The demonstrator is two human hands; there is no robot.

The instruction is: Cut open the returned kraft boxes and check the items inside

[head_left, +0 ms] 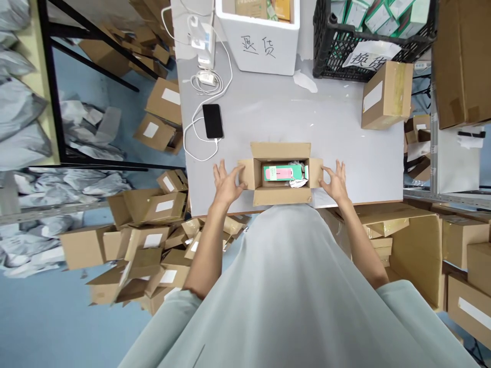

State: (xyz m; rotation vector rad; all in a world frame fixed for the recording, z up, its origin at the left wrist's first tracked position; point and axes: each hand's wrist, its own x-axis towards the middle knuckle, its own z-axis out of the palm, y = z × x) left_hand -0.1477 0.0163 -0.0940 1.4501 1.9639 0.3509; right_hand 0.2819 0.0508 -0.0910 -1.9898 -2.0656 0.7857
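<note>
An open cardboard box (281, 196) sits near the table's front edge, its flaps folded outward. Inside lies a green and pink product box (279, 173), with crumpled white wrapping (299, 181) at its right end. My left hand (227, 185) is at the left flap, fingers spread and thumb by the flap's edge. On the opposite side, my right hand (336, 184) has its thumb at the right flap's edge, its fingers apart. Neither hand is wrapped round anything.
A black phone (213, 121) on a white cable lies left, near a power strip (206, 48). Behind stand a white foam bin (258, 51), a black crate (337, 53) of green-white boxes and a closed carton (387, 97). Cartons (153, 220) are piled on the floor.
</note>
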